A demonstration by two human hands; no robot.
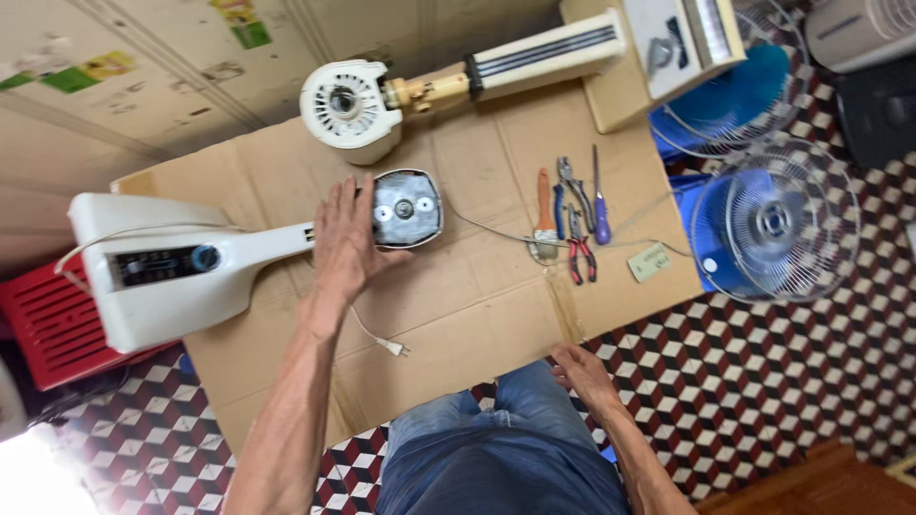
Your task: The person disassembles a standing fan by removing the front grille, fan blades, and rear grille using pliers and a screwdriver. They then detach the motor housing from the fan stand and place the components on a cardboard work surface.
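My left hand point(345, 240) lies flat on the neck of a white fan stand, its fingers touching the bare grey motor point(406, 208) at the neck's end. The fan's white base point(153, 272), with a dark control panel and a blue knob, lies to the left on the cardboard sheet point(477, 305). My right hand point(580, 374) rests palm down on the cardboard's near edge beside my knee in blue jeans and holds nothing. A white plug point(391, 346) on a thin cord lies below my left wrist.
A second white fan point(351, 103) lies taken apart at the far edge. Pliers, screwdrivers and a brush point(571, 221) lie to the right of the motor. Fan guards with blue blades point(775, 221) stand on the checkered floor at right. A red crate point(48, 319) sits at left.
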